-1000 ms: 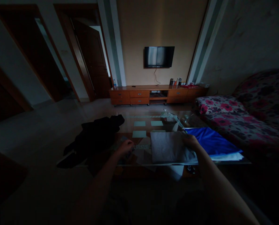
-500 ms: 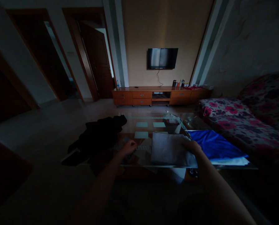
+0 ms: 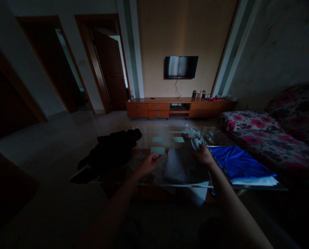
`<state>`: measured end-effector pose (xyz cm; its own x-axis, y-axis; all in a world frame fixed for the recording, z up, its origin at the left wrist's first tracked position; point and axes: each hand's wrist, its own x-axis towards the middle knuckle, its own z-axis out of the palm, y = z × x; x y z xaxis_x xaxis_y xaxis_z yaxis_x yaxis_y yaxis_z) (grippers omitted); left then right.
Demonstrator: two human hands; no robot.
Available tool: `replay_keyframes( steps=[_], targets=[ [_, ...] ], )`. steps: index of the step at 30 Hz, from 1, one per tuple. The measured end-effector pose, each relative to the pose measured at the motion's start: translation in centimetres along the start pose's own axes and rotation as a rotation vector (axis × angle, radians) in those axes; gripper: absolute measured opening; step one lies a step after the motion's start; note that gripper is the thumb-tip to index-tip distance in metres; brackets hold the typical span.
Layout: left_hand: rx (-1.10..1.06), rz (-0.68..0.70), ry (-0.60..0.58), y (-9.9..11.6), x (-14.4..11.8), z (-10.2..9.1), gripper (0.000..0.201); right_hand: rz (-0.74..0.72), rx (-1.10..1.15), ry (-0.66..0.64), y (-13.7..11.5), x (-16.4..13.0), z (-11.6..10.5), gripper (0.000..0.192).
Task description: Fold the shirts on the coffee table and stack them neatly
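Note:
A grey folded cloth (image 3: 174, 166) lies on the glass-topped coffee table (image 3: 133, 185) in front of me, in dim light. My right hand (image 3: 205, 155) grips its right side, which is raised and bent over, showing a lighter edge. My left hand (image 3: 150, 163) hovers just left of the cloth with fingers curled together and no object visible in them. Beyond my right hand, a blue garment (image 3: 240, 160) lies spread over a white one (image 3: 258, 180). A heap of black clothing (image 3: 109, 152) rests on the table's left part.
Papers show under the glass. Behind the table stand a low wooden TV cabinet (image 3: 158, 110) with bottles (image 3: 201, 93) on it and a wall-mounted television (image 3: 180, 67). A flowered sofa (image 3: 263, 128) is at the right; an open door (image 3: 110, 69) is at the left.
My right hand has lifted the grey cloth's right side and carried it leftward and away from me, bending it over. My left hand has shifted slightly right, closer to the cloth.

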<state>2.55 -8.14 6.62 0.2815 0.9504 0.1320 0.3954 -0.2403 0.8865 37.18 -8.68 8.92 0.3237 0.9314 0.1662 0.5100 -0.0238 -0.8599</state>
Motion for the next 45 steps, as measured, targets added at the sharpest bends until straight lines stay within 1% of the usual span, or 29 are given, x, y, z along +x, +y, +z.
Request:
replay_keyframes(
  steps=[1,3,4,6,8,10,11,13,15,17,18,20,24,25,26,27,29,31,33,35,38,43,45],
  targets=[
    [-0.025,0.044,0.019,0.7,-0.3,0.0,0.026,-0.069,0.052,-0.059,-1.5,-0.4,0.1,0.053],
    [-0.030,0.158,0.080,2.5,-1.1,0.0,0.045,-0.250,0.155,-0.242,-4.6,-1.7,0.1,0.049],
    [-0.015,0.226,0.118,3.5,-1.5,-0.1,0.054,-0.324,0.172,-0.307,-6.1,-2.4,0.0,0.046],
    [0.026,0.341,0.182,5.7,-2.5,-0.4,0.073,-0.426,0.178,-0.383,-8.8,-4.0,-0.5,0.041],
    [0.054,0.389,0.205,7.6,-3.4,-0.7,0.094,-0.472,0.177,-0.470,-10.8,-5.3,-1.0,0.037],
    [0.025,0.384,0.167,9.0,-4.1,-0.8,0.107,-0.491,0.184,-0.571,-12.2,-6.4,-1.5,0.033],
    [-0.012,0.364,0.126,9.4,-4.3,-0.9,0.110,-0.499,0.184,-0.620,-12.6,-6.8,-1.6,0.030],
    [-0.119,0.287,0.020,9.6,-4.5,-0.9,0.104,-0.518,0.183,-0.707,-13.1,-7.4,-1.6,0.029],
    [-0.209,0.181,-0.096,9.2,-4.4,-0.9,0.090,-0.517,0.181,-0.764,-13.0,-7.6,-1.3,0.030],
    [-0.255,0.101,-0.173,8.5,-4.1,-0.8,0.073,-0.494,0.171,-0.765,-12.6,-7.6,-0.7,0.030],
    [-0.263,0.080,-0.186,8.2,-4.0,-0.7,0.066,-0.483,0.162,-0.742,-12.4,-7.5,-0.3,0.030],
    [-0.273,0.070,-0.161,7.5,-3.6,-0.5,0.056,-0.483,0.129,-0.656,-12.0,-7.4,0.3,0.036],
    [-0.291,0.122,-0.084,6.7,-3.1,0.0,0.049,-0.533,-0.013,-0.368,-12.4,-7.8,1.2,0.060],
    [-0.288,0.137,-0.077,6.6,-3.0,0.1,0.048,-0.553,-0.041,-0.327,-12.7,-8.0,1.3,0.060],
    [-0.281,0.145,-0.072,6.5,-3.0,0.2,0.049,-0.578,-0.046,-0.321,-13.1,-8.3,1.4,0.057],
    [-0.272,0.146,-0.066,6.4,-3.0,0.3,0.051,-0.604,-0.030,-0.348,-13.4,-8.5,1.5,0.053],
    [-0.255,0.136,-0.065,6.4,-3.0,0.4,0.054,-0.637,0.023,-0.446,-13.9,-8.9,1.6,0.045],
    [-0.250,0.124,-0.078,6.4,-3.1,0.4,0.055,-0.622,0.026,-0.511,-14.0,-9.1,1.8,0.041],
    [-0.264,0.118,-0.095,6.5,-3.3,0.5,0.055,-0.594,-0.031,-0.526,-13.8,-9.1,1.9,0.035],
    [-0.280,0.121,-0.108,6.8,-3.5,0.5,0.055,-0.595,-0.084,-0.524,-13.3,-8.9,2.1,0.031],
    [-0.282,0.135,-0.123,7.1,-3.7,0.5,0.055,-0.588,-0.105,-0.563,-12.7,-8.7,2.1,0.031],
    [-0.270,0.141,-0.146,7.2,-3.7,0.5,0.053,-0.526,-0.119,-0.651,-12.8,-8.7,1.8,0.028],
    [-0.270,0.149,-0.163,7.0,-3.7,0.6,0.053,-0.524,-0.133,-0.677,-13.0,-8.7,1.7,0.023]
  ],
)
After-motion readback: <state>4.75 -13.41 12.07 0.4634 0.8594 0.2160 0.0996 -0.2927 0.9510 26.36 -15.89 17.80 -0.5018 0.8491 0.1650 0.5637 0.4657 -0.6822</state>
